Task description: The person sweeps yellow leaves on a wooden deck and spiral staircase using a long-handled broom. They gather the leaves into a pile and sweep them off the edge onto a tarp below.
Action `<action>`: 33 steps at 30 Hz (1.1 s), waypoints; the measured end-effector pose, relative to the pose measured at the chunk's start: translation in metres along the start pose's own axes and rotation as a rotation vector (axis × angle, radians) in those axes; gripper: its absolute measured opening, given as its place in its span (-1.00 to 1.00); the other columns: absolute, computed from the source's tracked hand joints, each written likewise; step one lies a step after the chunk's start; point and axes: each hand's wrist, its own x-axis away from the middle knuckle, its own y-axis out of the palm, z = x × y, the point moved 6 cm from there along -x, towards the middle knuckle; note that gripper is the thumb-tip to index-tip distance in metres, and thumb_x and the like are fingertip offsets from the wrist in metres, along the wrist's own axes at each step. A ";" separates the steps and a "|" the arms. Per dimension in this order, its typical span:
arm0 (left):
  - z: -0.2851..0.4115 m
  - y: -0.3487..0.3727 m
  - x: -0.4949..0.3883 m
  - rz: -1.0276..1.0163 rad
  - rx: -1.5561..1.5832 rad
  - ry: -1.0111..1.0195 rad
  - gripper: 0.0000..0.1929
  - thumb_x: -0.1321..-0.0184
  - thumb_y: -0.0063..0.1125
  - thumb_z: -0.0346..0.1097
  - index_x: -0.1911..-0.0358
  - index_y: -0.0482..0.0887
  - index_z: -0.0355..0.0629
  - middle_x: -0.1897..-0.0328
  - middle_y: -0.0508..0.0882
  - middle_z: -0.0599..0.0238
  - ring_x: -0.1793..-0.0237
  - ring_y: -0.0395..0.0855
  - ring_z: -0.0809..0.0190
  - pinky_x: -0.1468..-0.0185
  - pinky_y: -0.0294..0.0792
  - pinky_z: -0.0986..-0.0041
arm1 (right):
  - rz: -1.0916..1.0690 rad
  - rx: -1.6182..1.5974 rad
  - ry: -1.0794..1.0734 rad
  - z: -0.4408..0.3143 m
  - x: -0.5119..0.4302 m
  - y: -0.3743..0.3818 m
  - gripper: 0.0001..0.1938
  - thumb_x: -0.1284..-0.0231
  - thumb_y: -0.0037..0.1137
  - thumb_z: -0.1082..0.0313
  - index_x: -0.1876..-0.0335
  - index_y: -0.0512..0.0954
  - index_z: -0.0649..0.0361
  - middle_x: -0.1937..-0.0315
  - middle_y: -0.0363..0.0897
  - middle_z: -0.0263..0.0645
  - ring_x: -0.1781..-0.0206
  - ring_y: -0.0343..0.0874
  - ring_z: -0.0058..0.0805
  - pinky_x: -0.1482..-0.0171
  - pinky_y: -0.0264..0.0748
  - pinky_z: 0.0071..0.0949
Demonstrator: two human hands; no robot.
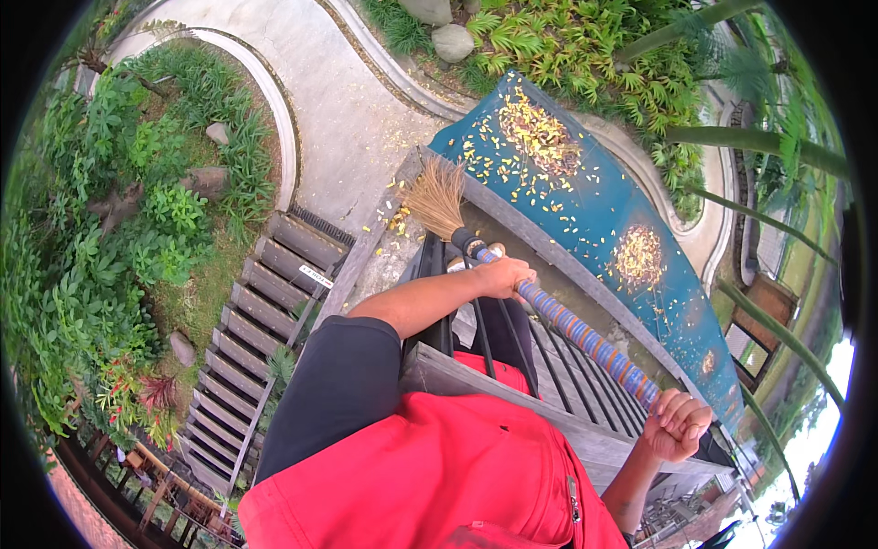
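Observation:
Both of my hands grip one stick broom with tan bristles [435, 195] and a handle [590, 329] wrapped in blue and orange. My left hand [506, 276] is closed around the handle near the dark collar of the bristles. At the handle's far end, my right hand [675, 425] holds on in a fist. The bristles hang over the corner of a ledge beside scattered yellow leaves [394, 218]; whether they touch it I cannot tell. Beyond the ledge spreads a blue-green sheet-like cover [569, 223] bearing a large leaf heap [538, 134] and a smaller heap [638, 254].
A wooden handrail [494, 388] with black metal bars crosses before my body. Wooden steps [247, 329] descend on the left, with a small sign [316, 276] bearing writing. A pale curving path [343, 103] lies below among plants. Long green stalks [754, 141] reach in from the right.

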 end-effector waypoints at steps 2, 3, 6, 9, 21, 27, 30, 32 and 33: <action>-0.008 0.004 0.009 -0.076 0.168 -0.022 -0.57 0.08 0.62 -0.17 0.19 0.62 -0.07 0.19 0.66 0.15 0.03 0.68 -0.12 -0.06 0.48 0.10 | -0.111 0.022 0.055 0.009 -0.004 0.011 -0.67 -0.41 0.11 0.18 0.44 0.27 0.04 0.61 0.25 -0.40 0.54 0.31 -0.53 0.37 0.35 -0.40; -0.011 0.003 0.009 -0.093 0.139 -0.042 -0.58 0.07 0.62 -0.18 0.20 0.63 -0.07 0.20 0.68 0.18 0.04 0.69 -0.09 -0.05 0.49 0.11 | -0.087 0.003 0.050 0.010 -0.008 0.011 -0.67 -0.42 0.11 0.18 0.43 0.27 0.06 0.61 0.25 -0.37 0.54 0.32 -0.49 0.38 0.36 -0.37; -0.014 -0.005 0.009 -0.123 0.096 -0.100 -0.61 0.08 0.62 -0.20 0.22 0.66 -0.07 0.21 0.73 0.20 0.06 0.72 -0.05 -0.04 0.51 0.14 | -0.036 -0.064 0.063 0.010 -0.021 0.012 -0.69 -0.43 0.08 0.21 0.41 0.27 0.08 0.59 0.26 -0.34 0.53 0.34 -0.46 0.40 0.38 -0.33; -0.012 -0.016 0.011 -0.160 0.074 -0.131 -0.62 0.11 0.62 -0.21 0.25 0.67 -0.10 0.25 0.75 0.15 0.08 0.73 -0.09 -0.04 0.51 0.10 | 0.043 -0.052 0.027 0.009 -0.028 0.011 -0.72 -0.42 0.05 0.23 0.41 0.27 0.06 0.60 0.25 -0.37 0.52 0.33 -0.50 0.40 0.35 -0.36; 0.075 -0.107 -0.010 0.003 -0.270 -0.230 -0.73 0.13 0.26 -0.45 0.26 0.74 -0.11 0.27 0.77 0.03 0.10 0.74 -0.19 -0.01 0.55 -0.01 | 0.530 -0.168 -0.059 -0.033 -0.027 -0.060 -0.84 -0.26 0.00 0.38 0.40 0.28 0.07 0.55 0.17 -0.41 0.49 0.27 -0.54 0.28 0.30 -0.40; 0.088 -0.111 0.056 -0.034 -0.046 -0.371 -0.78 0.11 0.40 -0.37 0.34 0.68 -0.14 0.31 0.77 0.06 0.15 0.75 -0.15 0.04 0.52 0.04 | 0.218 -0.366 -0.012 -0.025 -0.085 -0.011 -0.77 -0.34 0.11 0.36 0.35 0.27 0.06 0.53 0.21 -0.40 0.45 0.29 -0.57 0.27 0.32 -0.42; 0.060 -0.099 0.103 -0.045 0.182 -0.382 -0.74 0.11 0.53 -0.33 0.35 0.69 -0.16 0.33 0.78 0.13 0.21 0.78 -0.02 0.08 0.51 0.14 | -0.038 -0.385 0.137 0.034 -0.100 0.058 -0.73 -0.31 0.27 0.38 0.26 0.30 0.01 0.51 0.28 -0.44 0.41 0.35 -0.60 0.23 0.36 -0.45; 0.032 -0.089 0.120 -0.010 0.350 -0.381 -0.69 0.12 0.60 -0.32 0.31 0.72 -0.16 0.34 0.79 0.20 0.24 0.78 0.10 0.10 0.50 0.22 | -0.108 -0.337 0.125 0.063 -0.113 0.091 -0.68 -0.27 0.35 0.41 0.22 0.31 0.00 0.50 0.32 -0.48 0.43 0.38 -0.60 0.21 0.38 -0.41; 0.010 -0.078 0.119 -0.069 0.413 -0.475 -0.68 0.12 0.62 -0.37 0.25 0.76 -0.16 0.35 0.79 0.32 0.26 0.73 0.24 0.07 0.50 0.29 | -0.187 -0.365 0.127 0.067 -0.119 0.107 -0.66 -0.25 0.38 0.41 0.20 0.32 0.00 0.50 0.34 -0.50 0.44 0.39 -0.58 0.20 0.39 -0.38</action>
